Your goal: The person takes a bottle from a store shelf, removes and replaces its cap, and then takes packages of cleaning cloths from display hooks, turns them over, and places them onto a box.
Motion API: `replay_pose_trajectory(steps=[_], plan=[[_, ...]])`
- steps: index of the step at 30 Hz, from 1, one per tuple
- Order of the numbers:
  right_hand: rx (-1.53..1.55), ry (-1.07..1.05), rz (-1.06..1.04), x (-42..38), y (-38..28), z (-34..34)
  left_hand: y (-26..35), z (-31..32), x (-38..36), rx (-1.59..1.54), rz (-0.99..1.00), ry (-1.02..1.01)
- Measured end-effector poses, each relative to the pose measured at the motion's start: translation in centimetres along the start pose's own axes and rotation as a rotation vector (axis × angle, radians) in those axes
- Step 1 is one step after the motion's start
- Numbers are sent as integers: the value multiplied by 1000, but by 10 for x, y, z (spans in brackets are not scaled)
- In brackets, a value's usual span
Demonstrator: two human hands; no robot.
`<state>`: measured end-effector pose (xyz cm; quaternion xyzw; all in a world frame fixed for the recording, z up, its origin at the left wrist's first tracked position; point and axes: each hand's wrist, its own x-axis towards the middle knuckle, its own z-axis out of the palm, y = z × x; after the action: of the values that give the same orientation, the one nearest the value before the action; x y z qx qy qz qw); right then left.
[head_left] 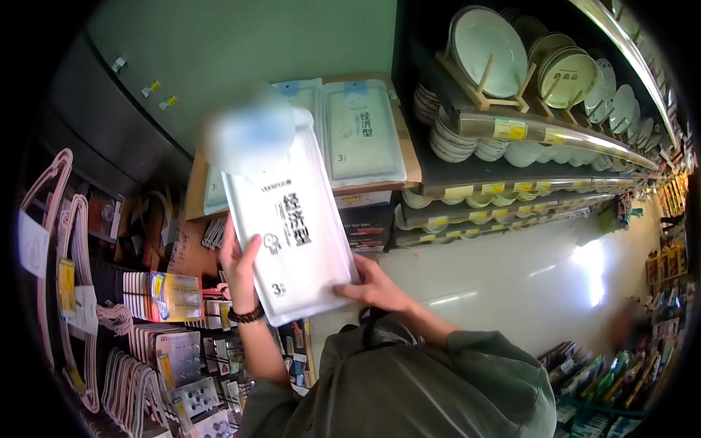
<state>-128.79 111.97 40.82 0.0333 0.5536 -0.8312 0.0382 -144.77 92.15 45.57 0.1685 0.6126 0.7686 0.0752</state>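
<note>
Both hands are on the white pack (292, 233): left hand (239, 266) clamps its left edge, right hand (374, 287) props the bottom corner. It's held up mid-air, long axis tilted slightly leftward. Shop aisle, pale glossy floor (526, 285), bowls (488, 42) shelved on the right, hangers (55, 219) on the left.

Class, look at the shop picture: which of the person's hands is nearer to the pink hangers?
Left. The left hand grips the white packet on the side toward the pink hangers; the right hand holds its far edge.

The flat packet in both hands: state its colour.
White packet with bold black characters printed down its front, clearest in the head view.
</note>
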Motion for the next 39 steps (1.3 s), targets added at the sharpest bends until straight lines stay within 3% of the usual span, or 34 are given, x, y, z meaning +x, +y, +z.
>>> replay_pose_trajectory(steps=[2, 11, 14, 17, 20, 29, 32, 35, 38, 39], plan=[[-32, 9, -95, 32, -14, -10, 2, 7, 35, 59, 30, 64], [-359, 121, -177, 145, -90, -51, -9, 14, 194, 108, 37, -21], [-761, 254, -450, 173, -75, -65, -22, 10, 230, 164, -60, -36], [-848, 306, -518, 183, -65, -69, -33, 16, 252, 629, -124, -19], [-871, 294, -532, 187, -60, -71, -61, 0, 263, 770, 34, -100], [-850, 165, -445, 189, -59, -76, -63, 5, 232, 758, -4, -11], [-616, 237, -432, 186, -52, -79, -66, 9, 231, 754, 3, 23], [-361, 373, -617, 179, -45, -71, -62, 14, 235, 768, 56, 55], [-166, 444, -751, 158, -45, -41, -46, 19, 209, 962, 303, 188], [-120, 330, -769, 148, -40, -39, -44, 17, 191, 959, 397, 215]])
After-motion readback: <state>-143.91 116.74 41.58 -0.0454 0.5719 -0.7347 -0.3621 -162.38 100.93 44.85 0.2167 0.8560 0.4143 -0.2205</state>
